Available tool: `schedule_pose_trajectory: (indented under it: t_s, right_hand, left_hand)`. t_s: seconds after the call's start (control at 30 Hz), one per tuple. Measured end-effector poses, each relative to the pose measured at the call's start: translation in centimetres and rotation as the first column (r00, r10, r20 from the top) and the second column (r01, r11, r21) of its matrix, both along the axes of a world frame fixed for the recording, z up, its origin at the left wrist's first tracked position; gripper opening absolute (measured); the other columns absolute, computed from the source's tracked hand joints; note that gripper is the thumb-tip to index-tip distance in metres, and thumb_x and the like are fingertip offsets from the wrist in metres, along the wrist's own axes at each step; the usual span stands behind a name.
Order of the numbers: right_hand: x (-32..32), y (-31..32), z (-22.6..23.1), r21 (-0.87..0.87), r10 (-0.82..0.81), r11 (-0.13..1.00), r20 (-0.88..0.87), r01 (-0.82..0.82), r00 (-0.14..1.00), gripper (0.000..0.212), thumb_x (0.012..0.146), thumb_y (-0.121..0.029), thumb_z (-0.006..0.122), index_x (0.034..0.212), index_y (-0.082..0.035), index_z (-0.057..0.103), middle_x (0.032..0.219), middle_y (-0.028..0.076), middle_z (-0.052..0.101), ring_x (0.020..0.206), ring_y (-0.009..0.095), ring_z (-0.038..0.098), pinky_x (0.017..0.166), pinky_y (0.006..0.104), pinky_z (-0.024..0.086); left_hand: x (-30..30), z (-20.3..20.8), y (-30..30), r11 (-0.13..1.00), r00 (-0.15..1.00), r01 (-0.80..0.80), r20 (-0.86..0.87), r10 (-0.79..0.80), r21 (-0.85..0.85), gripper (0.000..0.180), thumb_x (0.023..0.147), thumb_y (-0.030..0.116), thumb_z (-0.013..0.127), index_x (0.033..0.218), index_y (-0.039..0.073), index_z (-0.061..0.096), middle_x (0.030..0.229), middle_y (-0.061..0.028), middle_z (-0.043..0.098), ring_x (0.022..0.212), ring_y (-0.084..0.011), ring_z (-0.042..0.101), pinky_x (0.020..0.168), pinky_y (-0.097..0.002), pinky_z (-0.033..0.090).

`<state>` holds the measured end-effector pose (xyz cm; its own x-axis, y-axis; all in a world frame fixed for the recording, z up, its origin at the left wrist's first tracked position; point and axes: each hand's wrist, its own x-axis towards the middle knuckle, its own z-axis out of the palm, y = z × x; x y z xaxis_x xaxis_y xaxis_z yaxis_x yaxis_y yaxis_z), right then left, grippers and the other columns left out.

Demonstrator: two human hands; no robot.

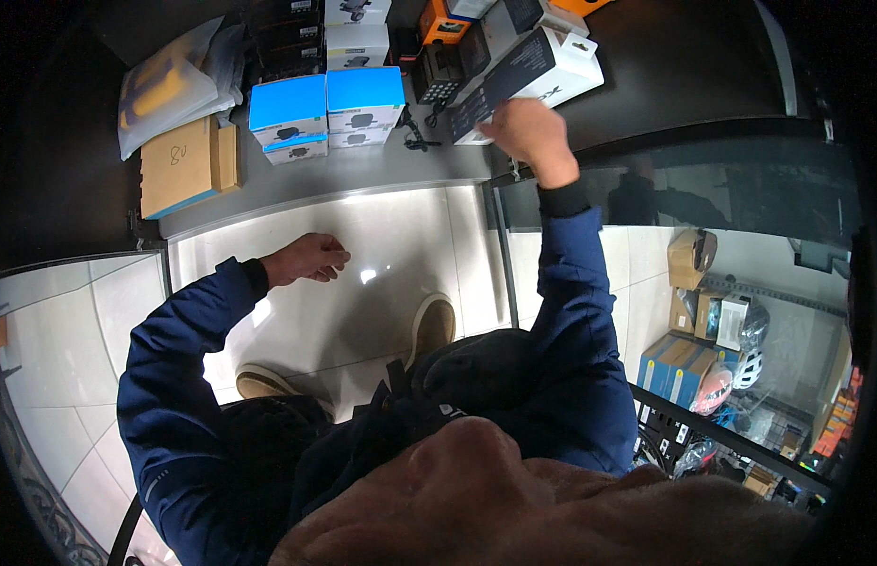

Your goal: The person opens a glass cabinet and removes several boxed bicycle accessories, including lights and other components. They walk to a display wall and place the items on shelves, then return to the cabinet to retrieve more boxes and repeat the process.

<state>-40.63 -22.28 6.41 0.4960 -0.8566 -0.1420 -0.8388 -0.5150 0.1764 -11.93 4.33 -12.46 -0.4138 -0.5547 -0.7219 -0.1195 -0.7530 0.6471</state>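
Observation:
On the right side of the shelf lies a tilted black-and-white box (563,77) with a hang tab at its far right corner. My right hand (533,137) is closed at the near edge of this box, its fingers curled against it and partly hidden. My left hand (306,260) hovers over the floor in front of the shelf, fingers loosely bent and apart, with nothing in it. Between the two hands, farther back, stand blue-topped white boxes (365,92) in two stacks. A short black cable (418,134) lies beside them.
At the shelf's left are a brown cardboard box (181,170) and plastic-bagged yellow items (165,90). More small boxes (357,45) are stacked behind. A dark glass panel (674,179) runs along the right. Helmets (746,368) and cartons (674,368) sit at lower right.

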Motion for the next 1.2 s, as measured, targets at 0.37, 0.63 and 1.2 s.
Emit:
schedule_pose_trajectory:
  t_s: [0.37, 0.63, 1.2]
  right_hand:
    - [-0.4, -1.6, 6.2, -0.568, 0.209, 0.792, 0.598, 0.225, 0.774, 0.089, 0.084, -0.059, 0.080, 0.145, 0.001, 0.053, 0.133, 0.032, 0.059, 0.113, 0.049, 0.065, 0.095, 0.0509, 0.056]
    - [-0.6, 1.7, 10.1, -0.684, 0.223, 0.667, 0.563, 0.296, 0.796, 0.086, 0.083, -0.054, 0.079, 0.147, -0.002, 0.053, 0.136, 0.026, 0.059, 0.116, 0.044, 0.067, 0.095, 0.0497, 0.058]
    - [-0.2, -1.5, 5.3, -0.605, 0.116, 0.747, 0.529, 0.278, 0.841, 0.078, 0.087, -0.059, 0.076, 0.136, -0.001, 0.060, 0.127, 0.028, 0.064, 0.113, 0.048, 0.065, 0.093, 0.0516, 0.057]
  left_hand:
    - [0.0, 0.1, 0.3, 0.998, 1.000, 0.028, 0.003, -0.027, -0.056, 0.034, 0.103, 0.038, 0.070, 0.116, 0.007, 0.065, 0.102, -0.0026, 0.066, 0.091, -0.0122, 0.066, 0.086, -0.0299, 0.058]
    - [0.0, 0.0, 0.5, 1.000, 1.000, 0.011, 0.004, -0.011, -0.022, 0.034, 0.103, 0.037, 0.070, 0.116, 0.006, 0.064, 0.103, -0.0032, 0.066, 0.090, -0.0120, 0.067, 0.084, -0.0293, 0.058]
    - [0.2, 0.0, 0.6, 0.999, 0.999, 0.034, -0.001, -0.034, -0.026, 0.039, 0.103, 0.041, 0.068, 0.117, 0.005, 0.063, 0.105, -0.0036, 0.065, 0.095, -0.0128, 0.066, 0.088, -0.0310, 0.057]
